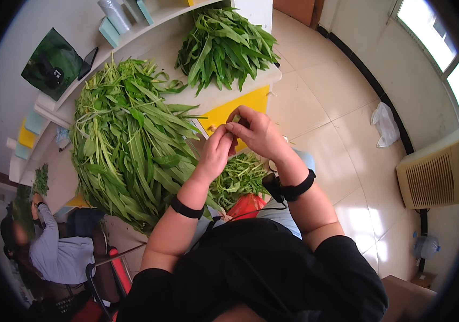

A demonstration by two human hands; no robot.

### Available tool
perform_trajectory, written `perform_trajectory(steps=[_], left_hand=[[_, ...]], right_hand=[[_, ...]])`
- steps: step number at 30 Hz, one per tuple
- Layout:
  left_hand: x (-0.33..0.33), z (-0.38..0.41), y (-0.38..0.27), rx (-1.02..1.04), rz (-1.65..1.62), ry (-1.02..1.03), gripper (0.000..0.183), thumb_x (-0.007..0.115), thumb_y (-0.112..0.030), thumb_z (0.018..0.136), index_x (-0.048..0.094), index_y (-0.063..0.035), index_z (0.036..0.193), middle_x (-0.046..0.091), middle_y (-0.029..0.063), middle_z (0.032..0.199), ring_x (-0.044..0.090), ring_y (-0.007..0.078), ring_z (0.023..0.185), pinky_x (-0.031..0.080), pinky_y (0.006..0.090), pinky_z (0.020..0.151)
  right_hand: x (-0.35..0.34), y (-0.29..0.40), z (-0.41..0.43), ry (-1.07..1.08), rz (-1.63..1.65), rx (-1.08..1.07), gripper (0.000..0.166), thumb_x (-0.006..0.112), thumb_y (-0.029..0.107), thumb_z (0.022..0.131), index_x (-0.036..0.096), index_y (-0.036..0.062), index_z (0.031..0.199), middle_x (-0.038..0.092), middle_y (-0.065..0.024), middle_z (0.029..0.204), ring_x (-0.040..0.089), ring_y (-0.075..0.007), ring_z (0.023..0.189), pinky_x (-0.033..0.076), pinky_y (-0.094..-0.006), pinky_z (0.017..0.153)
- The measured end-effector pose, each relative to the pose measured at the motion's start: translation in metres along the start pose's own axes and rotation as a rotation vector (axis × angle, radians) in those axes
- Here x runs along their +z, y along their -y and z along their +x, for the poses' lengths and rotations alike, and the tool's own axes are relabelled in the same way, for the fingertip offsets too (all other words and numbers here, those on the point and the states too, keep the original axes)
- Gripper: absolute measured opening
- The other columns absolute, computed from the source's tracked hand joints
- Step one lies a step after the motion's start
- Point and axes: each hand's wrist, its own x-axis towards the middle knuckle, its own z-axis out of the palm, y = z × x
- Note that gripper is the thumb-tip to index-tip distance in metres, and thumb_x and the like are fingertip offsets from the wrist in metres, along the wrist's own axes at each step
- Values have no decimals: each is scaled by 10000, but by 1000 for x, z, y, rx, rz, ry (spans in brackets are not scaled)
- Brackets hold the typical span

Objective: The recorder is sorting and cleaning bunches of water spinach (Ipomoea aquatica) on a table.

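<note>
My left hand and my right hand meet in front of the yellow drawer front. Between their fingertips is a small piece of green stem, pinched by my right hand; whether my left fingers hold it too is hidden. Left of my hands a large heap of long-leaved greens, likely water spinach, covers the desk and hangs over its edge. A second, neater pile of leafy greens lies farther back on the desk. Below my hands, cut stems and leaves fill a red plastic bag.
A shelf behind the heap carries boxes, a plastic roll, a dark green pouch and a phone. At the lower left another person handles greens. A white plastic bag lies on the tiled floor, near a beige slatted unit.
</note>
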Motion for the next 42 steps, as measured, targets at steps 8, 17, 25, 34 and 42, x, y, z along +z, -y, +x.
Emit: perform_trajectory(steps=[8, 17, 25, 34, 42], left_hand=[[5, 1, -3, 9, -41, -137, 210, 384, -167, 957, 549, -40, 929, 494, -21, 696, 437, 61, 606, 356, 213, 552], [-6, 5, -2, -32, -318, -331, 162, 399, -127, 897, 524, -56, 822, 480, 9, 677, 447, 101, 579, 366, 236, 545], [-62, 8, -29, 92, -602, -281, 174, 448, -202, 939, 541, -66, 994, 531, 25, 828, 507, 141, 741, 428, 314, 665], [-72, 13, -41, 78, -861, -282, 196, 467, -193, 955, 560, -70, 1076, 595, 42, 960, 575, 169, 913, 476, 379, 842], [-63, 10, -35, -28, -725, -127, 249, 475, -197, 950, 512, -52, 1149, 613, 121, 1064, 609, 240, 989, 509, 380, 835]], right_hand=[[13, 4, -3, -119, -37, -14, 144, 611, 132, 873, 577, -8, 888, 615, -59, 670, 589, -105, 607, 471, -238, 560], [9, 0, 2, -354, 738, -55, 120, 571, 152, 909, 564, 39, 948, 600, -20, 712, 583, -105, 616, 455, -229, 578], [-15, -23, -8, -39, 195, 78, 225, 578, 185, 896, 583, 30, 1059, 637, -56, 801, 606, -129, 684, 482, -253, 643], [36, -24, -33, 384, 133, 117, 232, 479, 200, 956, 560, 6, 1054, 561, -18, 804, 521, -98, 783, 438, -250, 719], [21, -14, -33, 528, 448, 334, 315, 480, 205, 957, 518, 31, 1217, 564, 8, 977, 504, -87, 890, 422, -238, 802]])
